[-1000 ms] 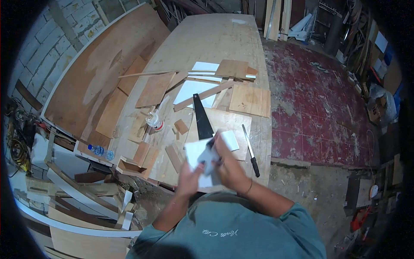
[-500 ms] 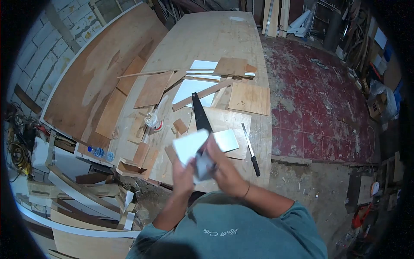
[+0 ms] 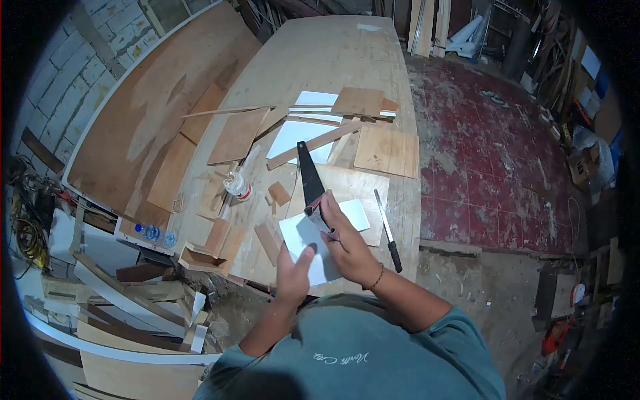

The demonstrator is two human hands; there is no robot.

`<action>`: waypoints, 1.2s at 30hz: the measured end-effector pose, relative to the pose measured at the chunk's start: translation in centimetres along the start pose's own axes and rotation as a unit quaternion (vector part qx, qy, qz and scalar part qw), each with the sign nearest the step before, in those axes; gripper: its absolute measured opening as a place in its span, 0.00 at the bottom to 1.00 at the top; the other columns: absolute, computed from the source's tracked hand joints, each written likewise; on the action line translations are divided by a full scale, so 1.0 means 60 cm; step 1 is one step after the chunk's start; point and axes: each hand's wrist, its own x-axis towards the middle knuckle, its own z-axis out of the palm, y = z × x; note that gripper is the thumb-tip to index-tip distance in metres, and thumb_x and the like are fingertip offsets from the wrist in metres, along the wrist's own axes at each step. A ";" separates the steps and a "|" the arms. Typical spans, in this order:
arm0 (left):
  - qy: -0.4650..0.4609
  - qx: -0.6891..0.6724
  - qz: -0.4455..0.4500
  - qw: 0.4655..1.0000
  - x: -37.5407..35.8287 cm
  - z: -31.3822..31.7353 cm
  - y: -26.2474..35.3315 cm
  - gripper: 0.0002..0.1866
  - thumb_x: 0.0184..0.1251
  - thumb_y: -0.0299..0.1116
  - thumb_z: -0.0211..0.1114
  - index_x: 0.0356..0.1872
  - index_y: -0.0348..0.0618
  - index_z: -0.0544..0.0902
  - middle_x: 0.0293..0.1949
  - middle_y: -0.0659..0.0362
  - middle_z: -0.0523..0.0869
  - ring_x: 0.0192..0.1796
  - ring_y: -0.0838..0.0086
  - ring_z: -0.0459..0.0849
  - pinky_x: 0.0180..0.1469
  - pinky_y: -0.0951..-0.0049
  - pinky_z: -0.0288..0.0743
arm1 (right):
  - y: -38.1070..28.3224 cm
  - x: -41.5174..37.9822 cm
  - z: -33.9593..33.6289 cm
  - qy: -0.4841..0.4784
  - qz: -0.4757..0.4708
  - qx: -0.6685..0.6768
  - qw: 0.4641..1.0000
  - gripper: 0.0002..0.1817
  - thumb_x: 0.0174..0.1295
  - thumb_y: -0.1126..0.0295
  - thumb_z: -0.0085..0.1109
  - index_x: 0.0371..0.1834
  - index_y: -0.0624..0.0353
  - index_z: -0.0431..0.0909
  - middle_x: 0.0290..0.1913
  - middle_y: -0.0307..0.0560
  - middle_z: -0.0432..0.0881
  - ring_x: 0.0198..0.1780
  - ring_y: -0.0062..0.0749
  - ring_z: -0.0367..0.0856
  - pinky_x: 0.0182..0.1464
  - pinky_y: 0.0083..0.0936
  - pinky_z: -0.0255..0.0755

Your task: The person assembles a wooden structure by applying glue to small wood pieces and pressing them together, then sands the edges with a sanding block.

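My left hand (image 3: 293,272) grips a white board (image 3: 300,233) by its near-left edge, thumb on top. My right hand (image 3: 347,243) is closed over the board's right side. At its fingertips shows a small folded brown-and-grey sheet (image 3: 316,205), perhaps sandpaper, partly hidden by the fingers. Just beyond lies a handsaw with a black blade (image 3: 309,175); its handle is hidden. A second white piece (image 3: 355,215) rests right of my right hand, on a plywood sheet (image 3: 363,185). A black-handled metal tool (image 3: 387,230) lies farther right.
On the wooden table (image 3: 333,53) are a clear jar (image 3: 238,186), wood offcuts (image 3: 279,193), a square wood panel (image 3: 387,152) and a small open wooden box (image 3: 203,259). Plastic bottles (image 3: 153,233) lie at left. A large brown panel (image 3: 147,120) leans along the left side.
The white board has turned and come lower, nearer my body. My right hand and the folded sheet have shifted from the board's near side up toward its far right corner.
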 end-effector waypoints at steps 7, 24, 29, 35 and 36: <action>0.160 -0.101 0.039 0.981 0.062 -0.103 0.064 0.24 0.69 0.31 0.57 0.62 0.32 0.64 0.55 0.51 0.74 0.56 0.66 0.75 0.59 0.66 0.68 | 0.036 -0.097 -0.003 -0.171 0.086 0.111 0.975 0.36 0.56 0.89 0.39 0.72 0.56 0.59 0.70 0.59 0.62 0.71 0.42 0.62 0.69 0.29 0.56; 0.050 -0.003 0.046 0.998 -0.002 -0.008 0.067 0.27 0.69 0.40 0.60 0.60 0.33 0.65 0.51 0.53 0.77 0.53 0.69 0.77 0.55 0.69 0.71 | -0.022 -0.046 -0.012 0.012 -0.039 -0.038 0.998 0.27 0.50 0.87 0.47 0.57 0.67 0.72 0.60 0.65 0.72 0.64 0.53 0.71 0.64 0.33 0.63; 0.110 -0.129 -0.013 0.985 0.026 -0.048 0.080 0.25 0.69 0.33 0.58 0.62 0.32 0.63 0.51 0.52 0.78 0.52 0.69 0.78 0.55 0.68 0.72 | -0.018 -0.067 0.017 -0.073 -0.082 -0.074 0.991 0.32 0.49 0.87 0.44 0.64 0.67 0.65 0.67 0.66 0.63 0.68 0.53 0.65 0.68 0.34 0.60; 0.001 -0.155 -0.029 0.987 -0.001 -0.009 0.062 0.33 0.69 0.37 0.60 0.67 0.33 0.56 0.59 0.51 0.71 0.60 0.69 0.71 0.63 0.67 0.63 | -0.044 -0.013 -0.020 -0.079 -0.029 0.001 0.996 0.28 0.56 0.85 0.48 0.64 0.71 0.63 0.71 0.66 0.57 0.72 0.54 0.56 0.71 0.33 0.53; 0.004 -0.127 -0.009 0.992 -0.001 -0.009 0.069 0.33 0.68 0.40 0.61 0.66 0.32 0.58 0.57 0.52 0.72 0.59 0.69 0.72 0.62 0.67 0.64 | -0.045 -0.015 -0.021 -0.078 -0.029 0.001 0.997 0.28 0.56 0.85 0.48 0.64 0.71 0.63 0.71 0.66 0.57 0.72 0.54 0.56 0.71 0.33 0.53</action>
